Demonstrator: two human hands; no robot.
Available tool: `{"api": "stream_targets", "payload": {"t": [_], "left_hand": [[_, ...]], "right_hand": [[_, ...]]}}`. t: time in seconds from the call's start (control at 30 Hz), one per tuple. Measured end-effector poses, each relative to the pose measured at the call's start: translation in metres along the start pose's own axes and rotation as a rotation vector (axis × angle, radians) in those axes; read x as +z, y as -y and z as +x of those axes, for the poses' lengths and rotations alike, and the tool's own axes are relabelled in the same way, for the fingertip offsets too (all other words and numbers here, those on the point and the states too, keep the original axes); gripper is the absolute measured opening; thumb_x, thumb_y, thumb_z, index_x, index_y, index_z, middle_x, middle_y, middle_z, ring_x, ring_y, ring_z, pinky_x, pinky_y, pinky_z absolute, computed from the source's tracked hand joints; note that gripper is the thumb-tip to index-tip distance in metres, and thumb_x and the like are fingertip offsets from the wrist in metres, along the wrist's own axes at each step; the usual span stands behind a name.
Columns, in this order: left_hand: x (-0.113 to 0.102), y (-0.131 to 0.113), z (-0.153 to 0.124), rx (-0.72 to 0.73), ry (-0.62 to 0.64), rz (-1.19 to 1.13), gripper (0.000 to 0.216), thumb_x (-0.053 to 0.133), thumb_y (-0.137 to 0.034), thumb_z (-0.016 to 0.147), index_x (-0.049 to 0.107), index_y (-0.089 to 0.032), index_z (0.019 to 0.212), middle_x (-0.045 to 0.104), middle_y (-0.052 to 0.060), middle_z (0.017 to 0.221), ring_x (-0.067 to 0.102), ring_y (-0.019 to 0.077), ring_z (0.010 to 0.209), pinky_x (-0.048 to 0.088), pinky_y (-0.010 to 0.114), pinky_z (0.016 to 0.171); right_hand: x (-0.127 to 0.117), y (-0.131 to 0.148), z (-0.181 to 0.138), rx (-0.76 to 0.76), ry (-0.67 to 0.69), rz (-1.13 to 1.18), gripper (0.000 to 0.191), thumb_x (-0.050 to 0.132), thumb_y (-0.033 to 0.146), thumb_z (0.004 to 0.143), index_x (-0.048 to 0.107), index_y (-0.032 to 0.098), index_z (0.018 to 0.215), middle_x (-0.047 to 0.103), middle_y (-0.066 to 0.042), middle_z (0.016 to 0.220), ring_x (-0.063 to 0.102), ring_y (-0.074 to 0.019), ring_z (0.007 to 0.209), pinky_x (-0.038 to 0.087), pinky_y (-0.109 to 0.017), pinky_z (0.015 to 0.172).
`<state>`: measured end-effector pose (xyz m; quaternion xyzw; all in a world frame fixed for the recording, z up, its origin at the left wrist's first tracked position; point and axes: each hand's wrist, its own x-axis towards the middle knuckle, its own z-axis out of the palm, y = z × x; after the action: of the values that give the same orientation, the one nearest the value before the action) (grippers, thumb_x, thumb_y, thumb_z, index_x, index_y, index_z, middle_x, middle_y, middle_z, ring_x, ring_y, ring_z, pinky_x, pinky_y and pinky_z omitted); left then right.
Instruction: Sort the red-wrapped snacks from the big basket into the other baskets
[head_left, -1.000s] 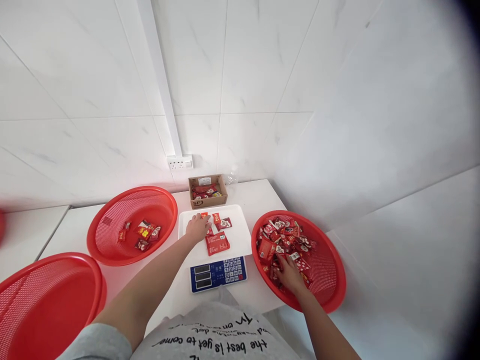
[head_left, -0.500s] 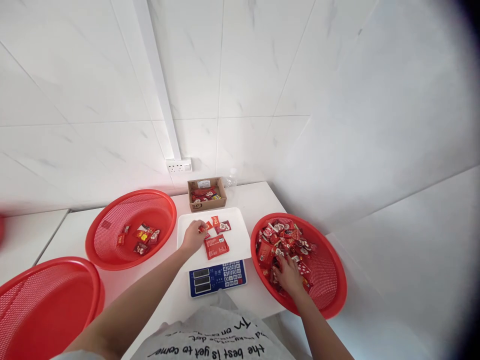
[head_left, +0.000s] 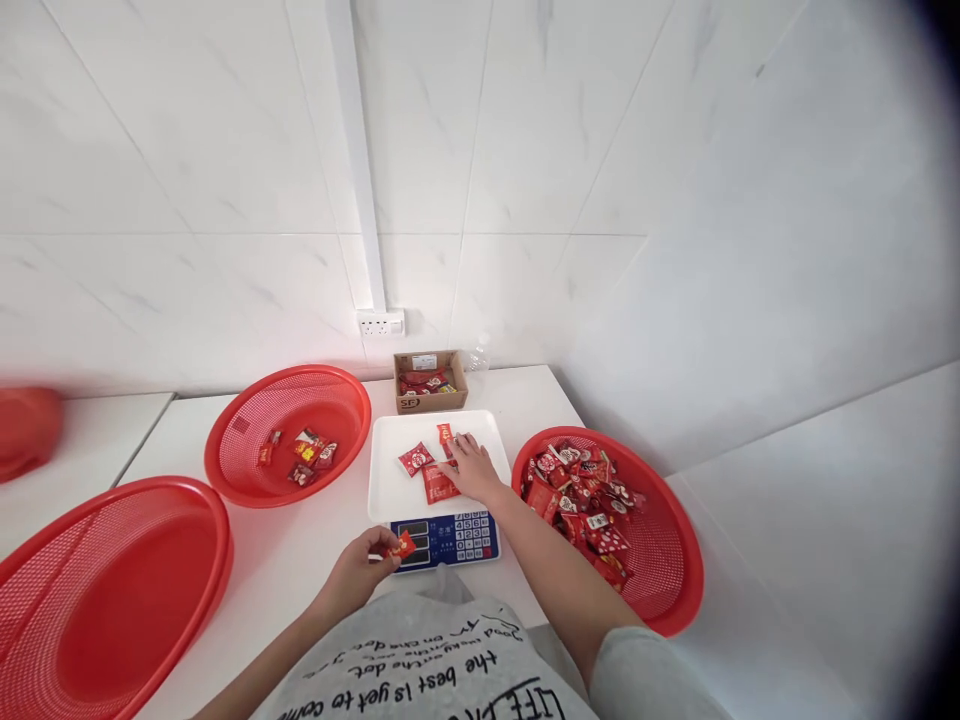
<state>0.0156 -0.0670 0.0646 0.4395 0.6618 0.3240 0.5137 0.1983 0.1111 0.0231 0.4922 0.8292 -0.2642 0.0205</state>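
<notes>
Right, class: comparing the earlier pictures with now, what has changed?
The left hand drew back from the tray towards the shirt, holding a small packet. The right hand left the right basket and moved left, over other packets on the tray. Basket, box and scale stayed put.

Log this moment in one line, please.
Left hand: holds small red packet | Right hand: over packets on white tray | Rightmost basket: holds packet pile

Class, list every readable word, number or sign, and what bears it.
"SF": cardboard box.
"the best is yet to": grey shirt, upside down.
"LIFE": shirt.
"4 5 6", "1 2 3", "0": scale keypad.
Too small or blurred: packets, box label, scale displays, other shirt lines.
</notes>
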Motion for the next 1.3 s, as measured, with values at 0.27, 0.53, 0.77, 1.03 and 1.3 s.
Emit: {"api": "stream_targets", "payload": {"t": [0.27,0.53,0.77,1.03,1.3], "left_hand": [[-0.009,0.002,-0.014,-0.021,-0.027,-0.038,0.025,0.065,-0.041,0.064,0.059,-0.019,0.072,0.065,0.002,0.075,0.058,0.0192,0.077,0.045,0.03,0.073],[-0.004,0.004,-0.009,0.026,-0.007,-0.013,0.021,0.061,-0.038,0.068,0.06,-0.019,0.078,0.065,0.002,0.081,0.058,0.0179,0.078,0.045,0.029,0.073],[-0.007,0.011,-0.012,0.012,0.0,-0.022,0.02,0.061,-0.036,0.067,0.059,-0.019,0.076,0.065,0.002,0.08,0.058,0.0186,0.079,0.045,0.029,0.073],[-0.005,0.006,-0.01,0.024,0.01,0.012,0.021,0.059,-0.037,0.067,0.059,-0.019,0.078,0.065,0.002,0.081,0.059,0.0179,0.079,0.046,0.028,0.073],[0.007,-0.006,-0.002,0.152,0.013,0.21,0.012,0.053,-0.02,0.069,0.059,-0.02,0.08,0.066,0.002,0.084,0.06,0.0167,0.079,0.048,0.026,0.07]], "right_hand": [[0.005,-0.002,-0.014,0.005,-0.081,-0.052,0.064,0.036,0.058,0.088,0.037,0.021,0.139,0.023,-0.014,0.152,0.011,-0.031,0.14,0.013,-0.051,0.109],[0.015,0.05,-0.002,-0.267,0.044,-0.174,0.063,0.038,0.06,0.086,0.033,0.031,0.141,0.011,-0.004,0.156,-0.002,-0.029,0.142,-0.003,-0.056,0.108],[0.013,0.04,0.004,-0.083,-0.015,-0.149,0.066,0.033,0.061,0.087,0.03,0.027,0.143,0.01,-0.008,0.156,0.002,-0.0291,0.142,0.001,-0.056,0.108],[0.005,0.026,-0.005,-0.007,-0.071,-0.048,0.06,0.037,0.054,0.089,0.037,0.022,0.14,0.029,-0.013,0.15,0.017,-0.032,0.139,0.008,-0.059,0.107],[0.02,0.052,-0.085,-0.097,0.014,1.001,0.048,0.049,0.051,0.086,0.053,0.023,0.124,0.055,-0.012,0.129,0.051,-0.0252,0.119,0.038,-0.046,0.1]]}}
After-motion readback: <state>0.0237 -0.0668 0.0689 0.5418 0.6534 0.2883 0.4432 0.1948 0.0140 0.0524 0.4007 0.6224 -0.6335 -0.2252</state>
